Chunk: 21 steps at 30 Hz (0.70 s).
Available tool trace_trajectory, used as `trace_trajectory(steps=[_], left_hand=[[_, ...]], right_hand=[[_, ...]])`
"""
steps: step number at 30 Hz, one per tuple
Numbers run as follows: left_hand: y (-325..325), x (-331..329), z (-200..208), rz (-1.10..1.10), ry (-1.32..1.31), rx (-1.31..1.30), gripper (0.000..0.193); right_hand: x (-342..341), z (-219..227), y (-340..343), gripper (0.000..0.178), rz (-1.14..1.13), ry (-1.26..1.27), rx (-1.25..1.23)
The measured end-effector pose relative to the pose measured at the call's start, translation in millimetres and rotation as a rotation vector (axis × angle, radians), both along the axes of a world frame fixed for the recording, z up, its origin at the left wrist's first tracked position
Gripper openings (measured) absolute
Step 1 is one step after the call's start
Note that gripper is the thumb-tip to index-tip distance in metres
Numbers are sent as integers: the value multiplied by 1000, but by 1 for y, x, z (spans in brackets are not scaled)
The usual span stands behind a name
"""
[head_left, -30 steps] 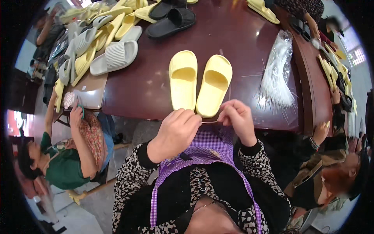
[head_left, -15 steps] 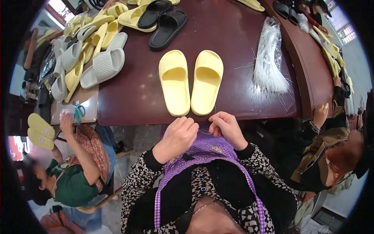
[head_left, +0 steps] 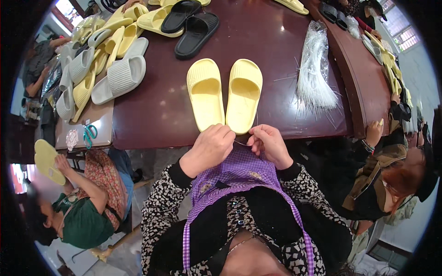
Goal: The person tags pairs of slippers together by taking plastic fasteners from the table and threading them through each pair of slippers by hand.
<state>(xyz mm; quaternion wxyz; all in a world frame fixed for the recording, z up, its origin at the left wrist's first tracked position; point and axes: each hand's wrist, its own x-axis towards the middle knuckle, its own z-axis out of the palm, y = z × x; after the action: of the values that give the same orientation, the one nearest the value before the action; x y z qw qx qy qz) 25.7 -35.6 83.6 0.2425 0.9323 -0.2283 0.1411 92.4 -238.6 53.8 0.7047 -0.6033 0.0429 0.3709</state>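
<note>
A thin clear plastic tie (head_left: 240, 143) is pinched between both hands, left hand (head_left: 212, 146) and right hand (head_left: 268, 143), right at the surface (head_left: 156, 110) edge, just below the yellow slippers (head_left: 224, 94).

Bright even daylight, soft glare on the dark table (head_left: 276, 41), fisheye-bent, blurred black rim.

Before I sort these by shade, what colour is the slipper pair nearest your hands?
Pale yellow: the slipper pair, seen in the head view.
</note>
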Motion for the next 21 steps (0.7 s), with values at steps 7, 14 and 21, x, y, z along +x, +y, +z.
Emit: trace_trajectory(steps=[7,14,21], left_hand=[[18,23,-13,108,-70,26,8],[32,35,-31,187,-129,67,5],[32,23,-48,234,-234,129,3]], right_hand=[[33,17,6,28,214,-538,-390],[85,26,-5,31,100,-818,-534],[147,-4,18,28,-20,-1116,-716]])
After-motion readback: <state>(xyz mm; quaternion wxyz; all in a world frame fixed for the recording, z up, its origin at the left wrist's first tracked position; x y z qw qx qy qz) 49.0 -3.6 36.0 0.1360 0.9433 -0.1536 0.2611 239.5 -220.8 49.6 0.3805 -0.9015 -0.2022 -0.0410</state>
